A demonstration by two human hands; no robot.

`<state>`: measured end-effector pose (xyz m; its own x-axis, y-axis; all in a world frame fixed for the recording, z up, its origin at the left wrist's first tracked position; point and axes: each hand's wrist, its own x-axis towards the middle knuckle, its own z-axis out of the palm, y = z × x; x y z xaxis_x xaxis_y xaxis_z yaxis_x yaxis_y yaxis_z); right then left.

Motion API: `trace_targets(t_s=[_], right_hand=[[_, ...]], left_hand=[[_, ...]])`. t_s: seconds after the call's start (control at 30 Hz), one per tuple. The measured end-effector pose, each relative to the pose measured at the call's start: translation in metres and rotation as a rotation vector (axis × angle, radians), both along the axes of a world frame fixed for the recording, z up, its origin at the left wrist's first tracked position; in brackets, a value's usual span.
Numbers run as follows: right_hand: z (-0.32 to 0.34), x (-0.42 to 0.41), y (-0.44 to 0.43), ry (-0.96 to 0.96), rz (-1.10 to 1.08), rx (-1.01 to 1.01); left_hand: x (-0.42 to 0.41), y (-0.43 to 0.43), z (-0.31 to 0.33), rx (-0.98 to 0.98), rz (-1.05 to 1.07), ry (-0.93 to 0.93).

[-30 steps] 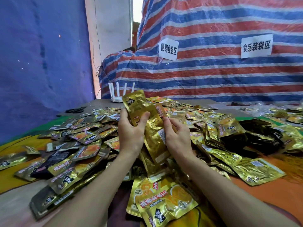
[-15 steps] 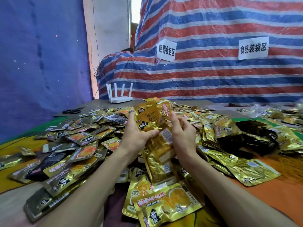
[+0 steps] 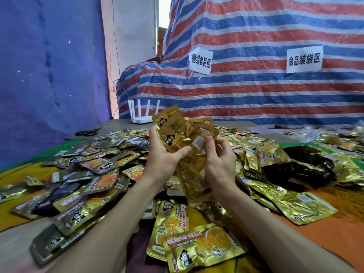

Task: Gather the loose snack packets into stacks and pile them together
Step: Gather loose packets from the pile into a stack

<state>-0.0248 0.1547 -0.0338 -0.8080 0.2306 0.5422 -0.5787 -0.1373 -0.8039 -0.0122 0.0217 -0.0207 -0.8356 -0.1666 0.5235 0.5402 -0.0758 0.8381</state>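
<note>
Held bundle: a fanned handful of shiny gold foil snack packets [image 3: 182, 138], raised above the middle of the surface, its upper packets tilted toward the far edge and a long one hanging down between the wrists.
Left hand [image 3: 164, 156]: closed around the bundle's left side, thumb laid across the front, fingers behind.
Right hand [image 3: 219, 157]: fingers curled, fingertips [image 3: 209, 141] touching the bundle's right edge by a barcode label; a loose hold rather than a firm clamp.
Loose packets [image 3: 94, 174]: gold and dark foil packets spread thickly over the surface [image 3: 334, 233], overlapping, from the left edge across to the right edge.
Near packets: two gold packets with orange print [image 3: 202, 247] lie flat by the near edge, between the forearms.
Right heap: a stacked heap of gold and black packets [image 3: 291, 164] near the right edge.
Far edge: a white router with four upright antennas [image 3: 142, 115]; black scissors [image 3: 86, 132] near the far left corner.
Behind: a red, white and blue striped tarp [image 3: 256, 91] bearing two white paper signs [image 3: 304, 59].
</note>
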Motion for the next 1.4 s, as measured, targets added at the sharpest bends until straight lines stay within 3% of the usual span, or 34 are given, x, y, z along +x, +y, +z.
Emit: trace_targets(t_s=[0.13, 0.33, 0.53, 0.7, 0.8, 0.93, 1.07, 1.17, 1.3, 1.4], right_hand=[[-0.003, 0.000, 0.001, -0.011, -0.010, 0.090], [-0.002, 0.002, 0.000, 0.127, -0.125, 0.252], [-0.012, 0.004, -0.004, 0.022, -0.131, 0.294], [-0.004, 0.009, -0.007, 0.114, -0.081, 0.237], [-0.006, 0.007, -0.007, 0.118, -0.094, 0.248], [-0.007, 0.005, -0.003, 0.091, -0.111, 0.184], [-0.006, 0.003, -0.001, 0.060, -0.071, 0.084], [-0.007, 0.002, -0.001, 0.050, -0.041, 0.068], [-0.010, 0.002, -0.003, 0.028, 0.112, 0.068], [-0.010, 0.003, -0.004, -0.024, 0.236, 0.058]], left_hand=[[0.000, 0.003, -0.006, -0.048, -0.028, -0.074], [0.004, 0.004, -0.006, -0.087, 0.004, 0.105], [0.009, 0.019, -0.019, -0.097, -0.112, -0.059], [0.014, 0.023, -0.011, -0.147, -0.092, 0.114], [0.014, 0.020, -0.012, -0.139, -0.135, 0.012], [0.014, 0.013, -0.015, -0.278, -0.214, -0.048], [0.014, 0.015, -0.017, -0.165, -0.165, 0.028], [0.012, 0.017, -0.017, -0.084, -0.135, -0.056], [0.017, 0.011, -0.016, -0.189, -0.272, -0.271], [0.018, 0.007, -0.015, -0.242, -0.279, -0.224]])
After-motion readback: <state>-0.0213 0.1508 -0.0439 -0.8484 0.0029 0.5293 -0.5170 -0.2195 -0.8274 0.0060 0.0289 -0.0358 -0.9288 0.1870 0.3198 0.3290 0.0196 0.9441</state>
